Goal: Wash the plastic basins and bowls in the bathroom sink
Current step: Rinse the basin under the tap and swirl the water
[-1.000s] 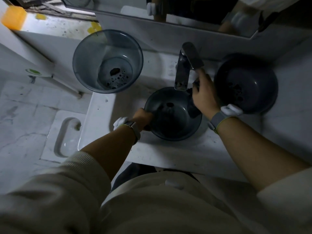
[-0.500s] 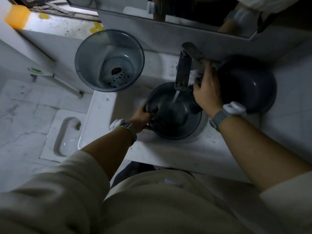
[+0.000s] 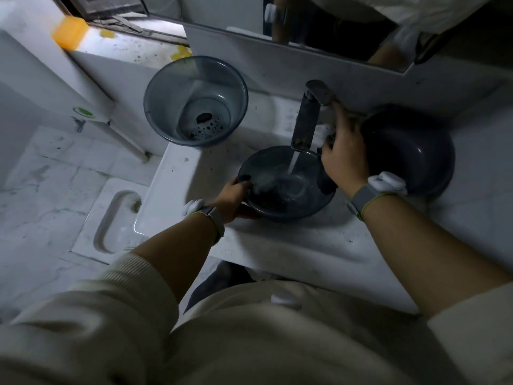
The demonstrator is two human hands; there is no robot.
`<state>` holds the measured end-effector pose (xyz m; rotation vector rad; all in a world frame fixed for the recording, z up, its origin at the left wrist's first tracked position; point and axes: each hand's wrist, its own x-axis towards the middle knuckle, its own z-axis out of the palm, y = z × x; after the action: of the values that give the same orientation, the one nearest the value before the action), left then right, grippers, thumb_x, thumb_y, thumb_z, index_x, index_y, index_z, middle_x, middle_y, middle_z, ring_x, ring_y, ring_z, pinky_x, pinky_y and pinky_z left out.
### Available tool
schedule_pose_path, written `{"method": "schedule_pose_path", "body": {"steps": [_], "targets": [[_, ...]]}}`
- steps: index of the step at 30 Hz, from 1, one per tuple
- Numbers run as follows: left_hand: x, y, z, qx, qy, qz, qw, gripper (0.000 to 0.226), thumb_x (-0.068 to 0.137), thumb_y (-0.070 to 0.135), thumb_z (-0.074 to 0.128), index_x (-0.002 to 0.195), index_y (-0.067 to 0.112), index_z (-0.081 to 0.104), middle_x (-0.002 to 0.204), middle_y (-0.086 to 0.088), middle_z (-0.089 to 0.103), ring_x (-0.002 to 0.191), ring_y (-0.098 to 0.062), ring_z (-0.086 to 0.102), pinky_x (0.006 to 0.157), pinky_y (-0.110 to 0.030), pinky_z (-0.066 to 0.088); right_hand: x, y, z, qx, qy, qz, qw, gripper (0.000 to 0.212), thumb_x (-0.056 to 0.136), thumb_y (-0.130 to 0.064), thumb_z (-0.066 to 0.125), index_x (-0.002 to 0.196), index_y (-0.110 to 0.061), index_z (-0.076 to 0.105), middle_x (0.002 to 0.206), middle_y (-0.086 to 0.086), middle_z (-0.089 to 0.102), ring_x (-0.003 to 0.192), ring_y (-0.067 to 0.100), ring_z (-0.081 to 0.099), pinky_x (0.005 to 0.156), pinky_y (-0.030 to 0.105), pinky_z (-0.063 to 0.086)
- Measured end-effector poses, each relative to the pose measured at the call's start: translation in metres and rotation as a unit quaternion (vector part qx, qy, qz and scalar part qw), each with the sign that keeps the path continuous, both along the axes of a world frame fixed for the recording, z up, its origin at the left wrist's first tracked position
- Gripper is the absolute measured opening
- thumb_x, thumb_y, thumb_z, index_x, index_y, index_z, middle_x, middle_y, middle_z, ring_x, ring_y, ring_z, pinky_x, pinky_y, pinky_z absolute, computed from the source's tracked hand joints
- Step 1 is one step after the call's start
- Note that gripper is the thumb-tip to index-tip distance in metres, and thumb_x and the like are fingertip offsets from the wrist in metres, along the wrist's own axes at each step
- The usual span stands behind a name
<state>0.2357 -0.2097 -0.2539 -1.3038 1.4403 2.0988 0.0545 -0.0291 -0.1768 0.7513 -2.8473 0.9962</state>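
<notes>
A dark plastic bowl [image 3: 288, 201] sits in the white sink [image 3: 291, 245] under the tap [image 3: 305, 126]. Water [image 3: 294, 162] runs from the spout into the bowl. My left hand [image 3: 233, 198] grips the bowl's near-left rim, thumb inside. My right hand [image 3: 344, 159] reaches up beside the tap, its fingertips touching the lever [image 3: 319, 91]. A translucent grey basin [image 3: 166, 107] with dark specks in its bottom stands on the sink's back left corner. A dark basin [image 3: 416, 151] rests on the counter to the right, just behind my right hand.
A mirror [image 3: 333, 31] runs along the wall behind the sink. A squat toilet [image 3: 116, 218] is set in the marble floor to the left. An orange object [image 3: 69, 31] lies on the window ledge at the upper left.
Water has started running into the bowl. My right hand has moved up along the tap to the lever. My left hand has shifted its hold on the bowl's rim.
</notes>
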Motion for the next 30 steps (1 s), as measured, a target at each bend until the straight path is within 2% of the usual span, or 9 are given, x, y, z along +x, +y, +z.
{"method": "schedule_pose_path", "body": {"steps": [2, 7, 10, 13, 17, 19, 23, 27, 30], "targets": [[0.005, 0.004, 0.003, 0.014, 0.014, 0.025, 0.999, 0.043, 0.112, 0.025, 0.052, 0.155, 0.029, 0.046, 0.126, -0.015, 0.065, 0.107, -0.049, 0.072, 0.081, -0.063, 0.066, 0.003, 0.001, 0.001, 0.003, 0.0, 0.005, 1.0, 0.083, 0.09, -0.005, 0.058, 0.152, -0.047, 0.022, 0.13, 0.018, 0.05, 0.102, 0.045, 0.061, 0.078, 0.046, 0.053], [0.016, 0.008, 0.004, -0.024, 0.048, 0.05, 0.997, 0.061, 0.105, 0.004, 0.052, 0.155, 0.038, 0.041, 0.131, -0.011, 0.061, 0.107, -0.045, 0.071, 0.072, -0.056, 0.068, 0.001, 0.002, 0.003, 0.005, 0.001, 0.017, 1.0, 0.082, 0.09, -0.007, 0.057, 0.155, -0.043, 0.021, 0.135, 0.019, 0.048, 0.111, 0.045, 0.058, 0.083, 0.046, 0.052], [0.018, 0.013, 0.008, -0.061, 0.065, 0.061, 0.994, 0.06, 0.104, 0.001, 0.051, 0.143, 0.047, 0.045, 0.131, -0.001, 0.058, 0.109, -0.039, 0.067, 0.071, -0.056, 0.068, 0.003, 0.005, 0.003, -0.001, -0.005, 0.03, 1.0, 0.08, 0.092, -0.013, 0.058, 0.156, -0.042, 0.02, 0.136, 0.018, 0.047, 0.113, 0.044, 0.058, 0.085, 0.043, 0.051], [0.017, 0.017, 0.01, -0.084, 0.064, 0.068, 0.992, 0.053, 0.107, 0.007, 0.051, 0.141, 0.047, 0.046, 0.131, -0.001, 0.058, 0.106, -0.036, 0.068, 0.068, -0.054, 0.068, 0.004, 0.006, 0.004, -0.005, -0.013, 0.031, 0.999, 0.079, 0.093, -0.016, 0.057, 0.156, -0.043, 0.018, 0.138, 0.019, 0.047, 0.114, 0.044, 0.058, 0.085, 0.04, 0.048], [0.017, 0.02, 0.012, -0.085, 0.031, 0.066, 0.994, 0.043, 0.111, 0.025, 0.051, 0.151, 0.041, 0.045, 0.116, -0.01, 0.063, 0.068, -0.029, 0.081, 0.059, -0.046, 0.067, 0.007, 0.007, 0.009, 0.033, 0.0, 0.024, 0.999, 0.085, 0.092, -0.006, 0.054, 0.156, -0.046, 0.016, 0.135, 0.021, 0.047, 0.107, 0.048, 0.059, 0.079, 0.045, 0.052], [0.017, 0.021, 0.013, -0.072, 0.021, 0.08, 0.994, 0.039, 0.111, 0.024, 0.049, 0.15, 0.033, 0.047, 0.112, -0.014, 0.065, 0.062, -0.032, 0.08, 0.057, -0.049, 0.066, 0.008, 0.009, 0.011, 0.052, 0.001, 0.019, 0.998, 0.085, 0.092, -0.004, 0.052, 0.155, -0.047, 0.016, 0.134, 0.021, 0.048, 0.105, 0.05, 0.059, 0.078, 0.047, 0.053], [0.022, 0.021, 0.012, -0.028, 0.024, 0.108, 0.993, 0.041, 0.109, 0.017, 0.049, 0.149, 0.024, 0.049, 0.115, -0.018, 0.066, 0.083, -0.043, 0.074, 0.068, -0.063, 0.065, 0.011, 0.013, 0.009, 0.073, -0.013, 0.006, 0.997, 0.081, 0.092, -0.003, 0.053, 0.155, -0.044, 0.023, 0.129, 0.022, 0.052, 0.107, 0.049, 0.059, 0.079, 0.044, 0.051], [0.029, 0.018, 0.009, 0.002, 0.029, 0.108, 0.994, 0.05, 0.108, 0.008, 0.05, 0.153, 0.028, 0.047, 0.128, -0.023, 0.061, 0.098, -0.044, 0.067, 0.095, -0.08, 0.054, 0.014, 0.015, 0.006, 0.078, -0.05, 0.001, 0.996, 0.079, 0.094, -0.004, 0.049, 0.157, -0.043, 0.022, 0.118, 0.021, 0.063, 0.1, 0.045, 0.063, 0.074, 0.036, 0.048], [0.036, 0.01, 0.013, 0.025, 0.059, 0.102, 0.993, 0.058, 0.104, -0.002, 0.051, 0.148, 0.034, 0.044, 0.131, -0.014, 0.056, 0.108, -0.046, 0.064, 0.09, -0.079, 0.056, 0.026, 0.017, 0.002, 0.03, -0.098, -0.069, 0.992, 0.071, 0.097, -0.007, 0.05, 0.157, -0.033, 0.023, 0.121, 0.023, 0.065, 0.104, 0.045, 0.064, 0.08, 0.042, 0.053]]}}
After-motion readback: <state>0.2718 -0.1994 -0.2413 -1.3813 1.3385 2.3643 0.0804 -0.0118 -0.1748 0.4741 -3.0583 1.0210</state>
